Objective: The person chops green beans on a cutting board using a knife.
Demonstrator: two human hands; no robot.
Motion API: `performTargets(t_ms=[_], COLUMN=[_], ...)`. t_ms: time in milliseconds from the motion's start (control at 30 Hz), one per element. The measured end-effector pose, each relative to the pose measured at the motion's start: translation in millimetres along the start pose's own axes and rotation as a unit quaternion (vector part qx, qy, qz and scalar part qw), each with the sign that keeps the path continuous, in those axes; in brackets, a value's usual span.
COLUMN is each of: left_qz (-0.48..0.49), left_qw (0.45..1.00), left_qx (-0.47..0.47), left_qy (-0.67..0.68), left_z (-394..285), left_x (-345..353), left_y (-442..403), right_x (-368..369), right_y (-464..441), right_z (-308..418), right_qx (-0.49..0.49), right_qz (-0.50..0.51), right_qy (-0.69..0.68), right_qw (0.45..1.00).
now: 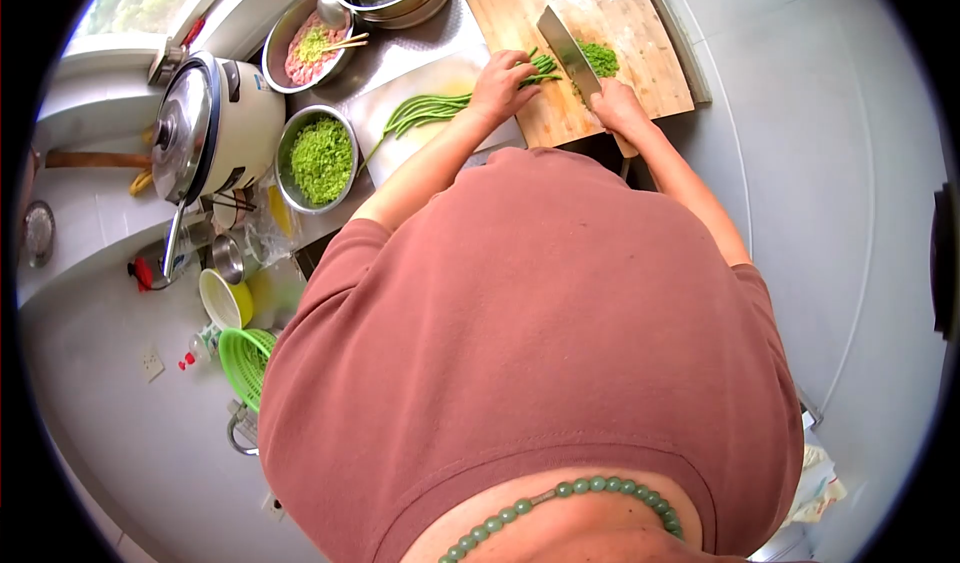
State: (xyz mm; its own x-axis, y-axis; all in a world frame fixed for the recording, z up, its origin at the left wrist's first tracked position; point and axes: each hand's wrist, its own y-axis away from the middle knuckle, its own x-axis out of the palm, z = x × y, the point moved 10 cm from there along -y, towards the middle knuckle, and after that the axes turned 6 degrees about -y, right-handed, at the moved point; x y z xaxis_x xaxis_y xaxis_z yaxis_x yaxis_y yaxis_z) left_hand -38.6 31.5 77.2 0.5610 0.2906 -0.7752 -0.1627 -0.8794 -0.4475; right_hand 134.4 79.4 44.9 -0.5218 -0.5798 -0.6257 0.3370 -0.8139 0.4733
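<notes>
My left hand (502,85) is closed over a bundle of long green beans (430,110), whose cut ends lie on the wooden cutting board (650,58). The rest of the bundle stretches left across a white board (470,68). In my right hand (618,106) is the handle of a cleaver (568,53); its broad blade stands over the wooden board, right of the bean ends. Finely chopped green beans (599,60) lie on the board on the blade's right side.
A metal bowl of chopped greens (319,160) sits left of the beans. Behind it are a bowl of minced meat (312,51) with chopsticks and stacked bowls (410,8). A lidded cooker (240,113) stands at the left, with a green basket (245,363) below.
</notes>
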Motion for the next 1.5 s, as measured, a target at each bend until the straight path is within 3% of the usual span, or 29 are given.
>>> performTargets(t_ms=[67, 233, 567, 800, 1100, 1500], left_qz=[0.006, 0.041, -0.015, -0.062, -0.061, -0.055], left_qw=[1.0, 0.996, 0.991, 0.991, 0.997, 0.998], left_qx=[-0.02, -0.07, -0.126, -0.104, -0.043, -0.009], left_qy=[0.003, 0.018, 0.039, 0.055, 0.03, 0.015], left_z=[6.0, 21.7, 32.1, 29.7, 21.4, 15.0], left_x=[18.3, 47.8, 48.9, 41.9, 42.7, 42.6], left_y=[-11.3, -14.8, -17.7, -15.1, -21.0, -22.9], right_x=[2.7, 13.2, 15.1, 14.0, 9.9, 10.1], right_y=[-5.0, -3.9, -2.4, -0.9, 5.3, 11.4], right_z=[0.1, -7.0, -5.7, 0.4, 4.1, 31.7], right_qx=[-0.062, -0.024, -0.034, -0.065, -0.08, -0.061], right_qz=[-0.032, -0.033, -0.061, -0.059, -0.077, -0.027], right_qy=[0.054, 0.058, 0.073, 0.082, 0.067, 0.121], right_qw=[0.996, 0.997, 0.995, 0.993, 0.992, 0.99])
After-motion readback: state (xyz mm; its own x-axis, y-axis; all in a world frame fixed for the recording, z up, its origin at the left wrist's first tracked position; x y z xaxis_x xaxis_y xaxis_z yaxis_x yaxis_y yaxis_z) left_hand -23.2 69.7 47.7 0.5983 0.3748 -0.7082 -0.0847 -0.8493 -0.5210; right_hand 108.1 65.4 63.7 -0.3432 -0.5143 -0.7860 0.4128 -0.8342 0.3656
